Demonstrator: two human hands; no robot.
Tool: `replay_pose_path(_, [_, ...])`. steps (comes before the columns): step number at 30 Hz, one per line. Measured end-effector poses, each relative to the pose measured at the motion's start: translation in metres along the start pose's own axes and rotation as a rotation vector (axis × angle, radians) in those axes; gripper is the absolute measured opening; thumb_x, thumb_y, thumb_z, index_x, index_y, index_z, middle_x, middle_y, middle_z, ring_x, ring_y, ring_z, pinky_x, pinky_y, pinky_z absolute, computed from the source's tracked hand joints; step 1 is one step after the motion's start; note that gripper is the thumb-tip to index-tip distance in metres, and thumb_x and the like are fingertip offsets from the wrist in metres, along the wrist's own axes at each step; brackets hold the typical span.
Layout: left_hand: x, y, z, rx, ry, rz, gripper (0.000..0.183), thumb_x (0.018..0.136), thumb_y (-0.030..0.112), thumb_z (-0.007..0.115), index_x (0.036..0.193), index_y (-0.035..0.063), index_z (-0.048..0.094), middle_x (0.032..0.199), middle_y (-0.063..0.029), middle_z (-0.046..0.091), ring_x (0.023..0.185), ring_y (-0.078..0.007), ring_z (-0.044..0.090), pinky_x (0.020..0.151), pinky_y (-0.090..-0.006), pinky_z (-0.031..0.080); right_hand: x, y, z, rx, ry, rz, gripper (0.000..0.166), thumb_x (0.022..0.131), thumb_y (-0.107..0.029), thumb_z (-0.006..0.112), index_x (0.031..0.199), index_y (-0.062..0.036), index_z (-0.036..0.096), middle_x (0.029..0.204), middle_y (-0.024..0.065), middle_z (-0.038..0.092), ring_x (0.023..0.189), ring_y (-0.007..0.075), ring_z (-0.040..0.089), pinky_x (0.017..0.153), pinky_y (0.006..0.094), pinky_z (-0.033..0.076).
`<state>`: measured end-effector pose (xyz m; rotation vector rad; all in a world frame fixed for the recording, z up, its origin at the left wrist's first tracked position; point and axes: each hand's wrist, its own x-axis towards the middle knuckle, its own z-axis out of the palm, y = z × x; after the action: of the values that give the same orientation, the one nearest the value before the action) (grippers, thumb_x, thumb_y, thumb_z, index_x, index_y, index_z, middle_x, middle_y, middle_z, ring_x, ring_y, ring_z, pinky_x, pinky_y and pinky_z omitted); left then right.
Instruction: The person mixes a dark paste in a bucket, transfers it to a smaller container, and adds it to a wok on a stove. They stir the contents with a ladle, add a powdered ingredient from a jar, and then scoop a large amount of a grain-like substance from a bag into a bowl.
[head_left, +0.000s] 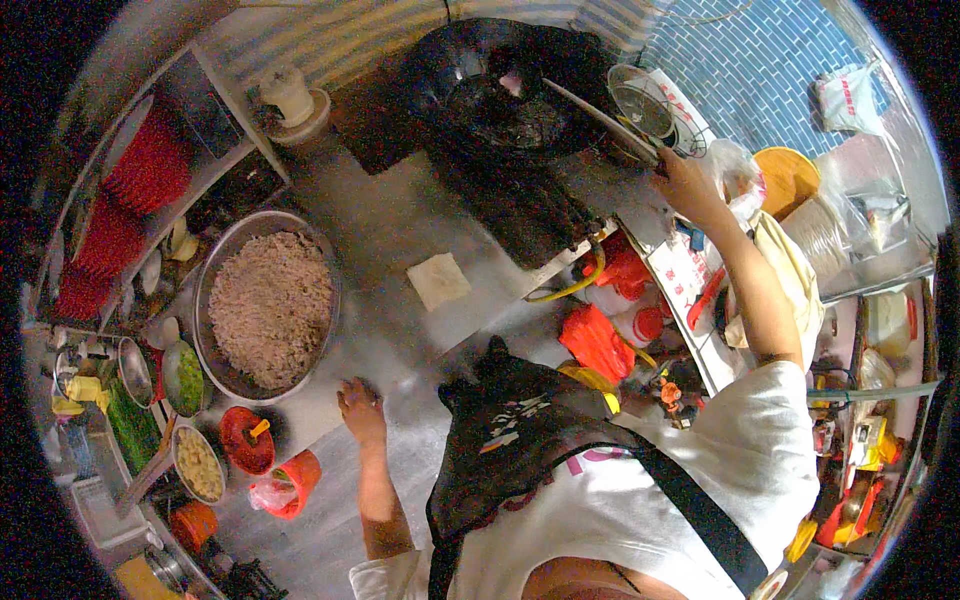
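Note:
My right hand (686, 187) is closed around the handle of a long metal ladle or spatula (600, 118). Its far end reaches into a large blackened wok (491, 112), where a small pale pink patch shows; the dark inside makes the rest hard to read. My left hand (361, 409) hangs low at the counter's near edge, fingers somewhat apart, holding nothing. Whether it touches the counter I cannot tell. Close to it stands a wide metal bowl (336, 300) heaped with a grainy, brownish food like cooked rice (271, 307).
A square pale cloth (439, 281) lies on the steel counter (375, 247). Beside the stove are a wire strainer (641, 101) and a yellow hose (596, 270). A red tub (247, 441), a bowl of pale chunks (199, 463) and a bowl of chopped greens (185, 379) stand left.

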<state>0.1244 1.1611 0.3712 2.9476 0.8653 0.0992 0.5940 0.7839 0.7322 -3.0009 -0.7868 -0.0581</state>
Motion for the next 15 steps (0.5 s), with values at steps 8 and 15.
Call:
replay_pose_path(8, [0.000, 0.003, 0.002, -0.004, -0.009, -0.033, 0.068, 0.065, 0.022, 0.071, 0.124, 0.0042, 0.042, 0.128, -0.0183, 0.041, 0.119, -0.0304, 0.037, 0.103, -0.0378, 0.027, -0.031, -0.023, -0.009, -0.119, 0.212, 0.106, 0.039, 0.079, -0.021, 0.056, 0.116, -0.0115, 0.045, 0.081, 0.0202, 0.060, 0.078, 0.0367, 0.059, 0.065, 0.0463, 0.045])
replay_pose_path(15, [-0.003, 0.004, -0.003, -0.008, -0.032, -0.078, 0.068, 0.067, 0.023, 0.070, 0.126, 0.0104, 0.040, 0.135, -0.0151, 0.032, 0.120, -0.0349, 0.035, 0.098, -0.0392, 0.033, -0.019, 0.002, 0.002, 0.297, -0.087, 0.039, 0.028, 0.079, -0.016, 0.060, 0.100, 0.0011, 0.053, 0.066, 0.0101, 0.058, 0.056, 0.0208, 0.057, 0.051, 0.0329, 0.045])
